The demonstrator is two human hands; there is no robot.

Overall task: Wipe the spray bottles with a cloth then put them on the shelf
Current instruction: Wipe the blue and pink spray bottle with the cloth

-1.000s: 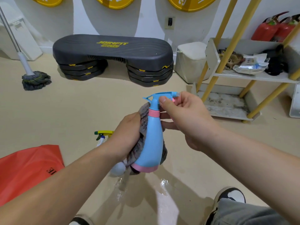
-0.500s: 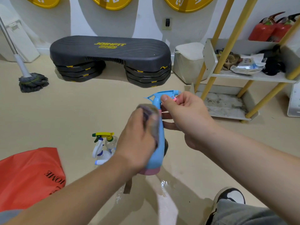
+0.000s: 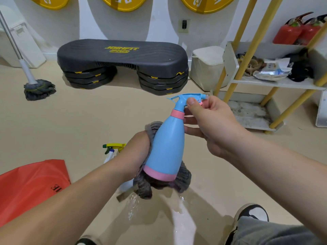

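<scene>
Shelf [image 3: 276, 84]: yellow-framed rack at right, well apart from the bottle.
Blue spray bottle [image 3: 167, 147]: held tilted above the wet floor.
Grey knitted cloth [image 3: 182, 181]: wrapped behind the bottle's lower body.
Right hand [image 3: 212, 124]: pinches the sprayer head.
Left hand [image 3: 138, 152]: grips the cloth against the bottle.
Second spray bottle [image 3: 113, 146]: on the floor, behind the left wrist.

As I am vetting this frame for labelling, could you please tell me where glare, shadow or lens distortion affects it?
Head view: even indoor light, with the blue spray bottle and grey cloth sharp; head view: a white glare streak on the wet floor beneath them, soft shadows beside it; head view: wide-angle stretch enlarges the forearms toward the bottom corners.
</scene>
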